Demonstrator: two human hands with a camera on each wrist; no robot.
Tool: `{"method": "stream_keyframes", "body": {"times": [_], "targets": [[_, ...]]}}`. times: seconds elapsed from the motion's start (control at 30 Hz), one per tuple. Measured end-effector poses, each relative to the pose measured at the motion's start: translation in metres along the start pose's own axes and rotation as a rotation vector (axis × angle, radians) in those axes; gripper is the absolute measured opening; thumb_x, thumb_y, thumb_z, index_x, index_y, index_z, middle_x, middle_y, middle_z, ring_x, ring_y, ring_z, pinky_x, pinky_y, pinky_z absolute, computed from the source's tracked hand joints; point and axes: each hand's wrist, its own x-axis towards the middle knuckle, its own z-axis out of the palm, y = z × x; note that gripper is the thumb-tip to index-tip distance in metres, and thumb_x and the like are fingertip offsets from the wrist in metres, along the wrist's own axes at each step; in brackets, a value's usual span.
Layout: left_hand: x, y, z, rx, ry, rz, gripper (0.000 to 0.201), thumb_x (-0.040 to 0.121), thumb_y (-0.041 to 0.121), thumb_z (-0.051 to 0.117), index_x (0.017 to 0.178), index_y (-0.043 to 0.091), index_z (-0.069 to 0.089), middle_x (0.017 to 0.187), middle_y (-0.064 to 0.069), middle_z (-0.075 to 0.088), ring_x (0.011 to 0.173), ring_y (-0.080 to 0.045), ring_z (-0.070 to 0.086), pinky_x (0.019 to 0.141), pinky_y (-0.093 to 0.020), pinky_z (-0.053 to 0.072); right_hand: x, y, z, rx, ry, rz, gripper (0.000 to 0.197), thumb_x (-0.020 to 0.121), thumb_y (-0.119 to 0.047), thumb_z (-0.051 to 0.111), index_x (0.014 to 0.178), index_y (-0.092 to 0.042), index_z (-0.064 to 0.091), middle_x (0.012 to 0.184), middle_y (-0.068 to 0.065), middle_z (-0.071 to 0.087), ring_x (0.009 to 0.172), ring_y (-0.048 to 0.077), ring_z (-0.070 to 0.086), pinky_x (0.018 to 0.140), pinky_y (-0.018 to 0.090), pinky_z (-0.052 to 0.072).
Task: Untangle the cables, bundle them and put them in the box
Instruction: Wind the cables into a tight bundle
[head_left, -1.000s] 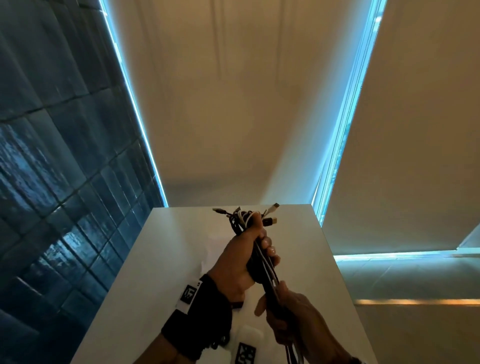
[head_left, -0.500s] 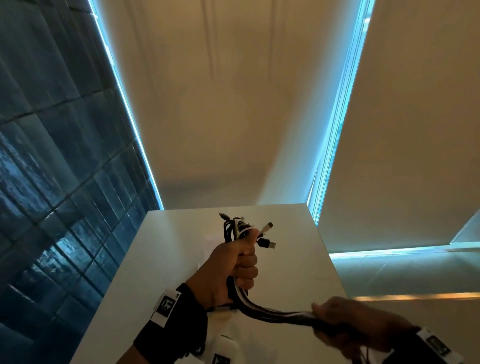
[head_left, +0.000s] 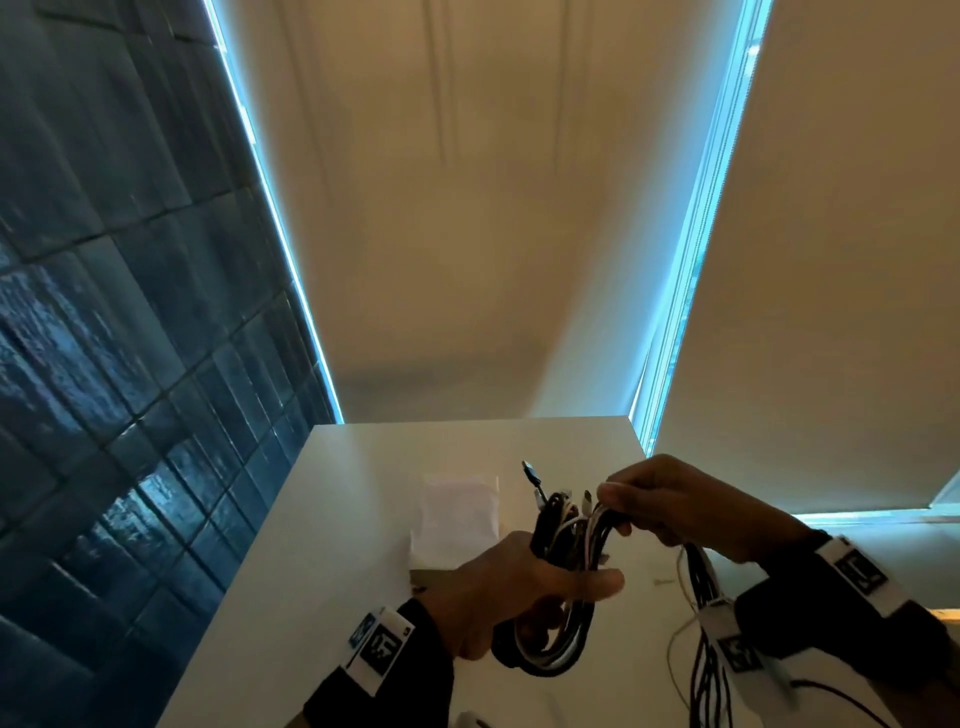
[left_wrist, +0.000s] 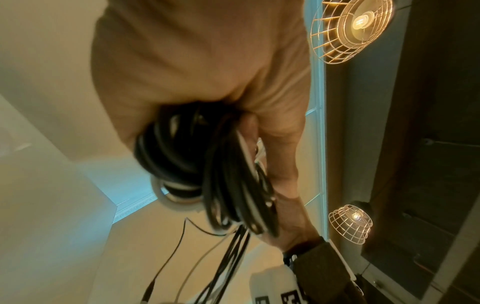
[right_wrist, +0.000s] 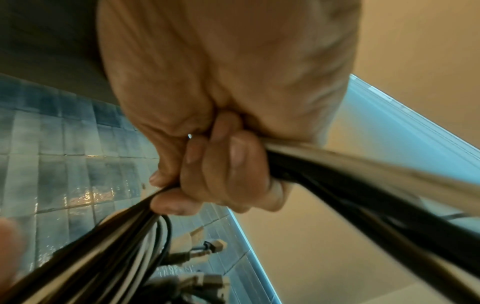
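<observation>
Left hand (head_left: 511, 597) has its grip wrapped round the cables (head_left: 563, 587), thumb laid across the front of the coil, fingers curled behind it. In the left wrist view that coil (left_wrist: 182, 156) sits packed against the palm, black strands with a few white ones among them. Right hand (head_left: 691, 506) comes in from the right, its grip pinching the top of the same bundle, fingertips (head_left: 610, 493) pressed together on a white strand. The right wrist view confirms it: fingers (right_wrist: 223, 164) curled tight round a thick run of black and pale cable (right_wrist: 363, 185).

The loop stands roughly upright above the worktop (head_left: 322, 571), its long axis running from the low curve under the left hand up to the plug ends at the top. One connector (head_left: 531, 472) sticks up and away from the person, leaning slightly left. Loose tails (head_left: 701, 582) drop from under the right hand, hanging down past the right wrist band (head_left: 857, 569) toward the lower edge of the head view.

The whole bundle is held in the air over the near right part of the worktop. Just left of it, flat on the surface, lies a white packet (head_left: 457, 512). Dark tiled wall (head_left: 104, 364) on the left, pale blinds (head_left: 467, 208) ahead
</observation>
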Motion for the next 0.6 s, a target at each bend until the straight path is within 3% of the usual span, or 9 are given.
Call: {"method": "stream_keyframes", "body": {"times": [0.07,0.13,0.17,0.27,0.33,0.47,0.53,0.6], "targets": [[0.0,-0.002,0.003,0.024,-0.025,-0.003,0.032,0.076,0.033,0.08,0.107,0.031,0.07,0.102,0.006,0.072,0.094,-0.014,0.062,0.087,-0.029,0.048,0.006,-0.002,0.003,-0.037,-0.017,-0.016,0.042,0.094,-0.038,0.051,0.067,-0.008,0.062,0.053,-0.008,0.038,0.045,0.007,0.027,0.043,0.019,0.025],[0.002,-0.008,0.004,0.007,-0.011,0.002,0.034,0.072,0.033,0.083,0.104,0.038,0.072,0.11,-0.005,0.069,0.1,-0.02,0.057,0.095,-0.037,0.046,0.008,-0.003,0.005,-0.037,-0.044,-0.027,0.04,0.094,-0.039,0.052,0.068,-0.01,0.063,0.056,-0.006,0.038,0.047,0.009,0.027,0.044,0.02,0.025],[0.004,-0.011,0.003,-0.007,-0.006,0.009,0.037,0.069,0.034,0.084,0.104,0.042,0.071,0.112,-0.01,0.063,0.1,-0.024,0.052,0.093,-0.039,0.044,0.009,-0.003,0.006,-0.032,-0.055,-0.026,0.038,0.094,-0.038,0.052,0.068,-0.013,0.064,0.056,-0.006,0.038,0.048,0.01,0.027,0.044,0.021,0.024],[0.005,-0.018,0.001,-0.045,0.002,0.012,0.037,0.066,0.035,0.081,0.101,0.032,0.069,0.094,-0.013,0.054,0.081,-0.024,0.048,0.076,-0.033,0.042,0.011,-0.003,0.007,-0.016,-0.07,-0.002,0.031,0.092,-0.037,0.056,0.069,-0.019,0.066,0.057,-0.005,0.039,0.048,0.01,0.027,0.043,0.02,0.024],[0.005,-0.022,-0.001,-0.039,-0.004,0.007,0.033,0.069,0.033,0.076,0.099,0.025,0.063,0.08,-0.009,0.051,0.071,-0.019,0.046,0.069,-0.029,0.041,0.013,-0.002,0.007,-0.003,-0.064,0.021,0.027,0.088,-0.037,0.061,0.074,-0.014,0.066,0.058,-0.002,0.042,0.048,0.011,0.029,0.043,0.021,0.025],[0.002,-0.026,-0.001,-0.104,-0.07,0.049,0.033,0.086,0.01,0.065,0.11,0.03,0.058,0.079,0.006,0.062,0.078,-0.009,0.057,0.082,-0.026,0.049,0.014,0.004,0.004,-0.017,-0.067,0.029,0.039,0.075,-0.044,0.068,0.085,-0.007,0.06,0.059,0.003,0.052,0.051,0.016,0.036,0.044,0.023,0.029],[0.001,-0.029,0.0,-0.16,-0.097,0.051,0.039,0.087,0.007,0.063,0.118,0.029,0.056,0.085,0.003,0.065,0.083,-0.012,0.061,0.091,-0.035,0.051,0.015,0.007,0.003,0.007,-0.085,0.03,0.039,0.078,-0.041,0.068,0.086,-0.004,0.058,0.058,0.003,0.053,0.049,0.013,0.036,0.043,0.021,0.029],[-0.001,-0.032,0.002,-0.241,-0.135,0.064,0.032,0.086,0.011,0.065,0.116,0.02,0.06,0.089,-0.005,0.067,0.082,-0.021,0.065,0.088,-0.042,0.052,0.016,0.011,0.001,0.024,-0.088,0.041,0.039,0.08,-0.04,0.066,0.086,-0.002,0.057,0.056,0.002,0.053,0.046,0.012,0.035,0.042,0.02,0.028]]}}
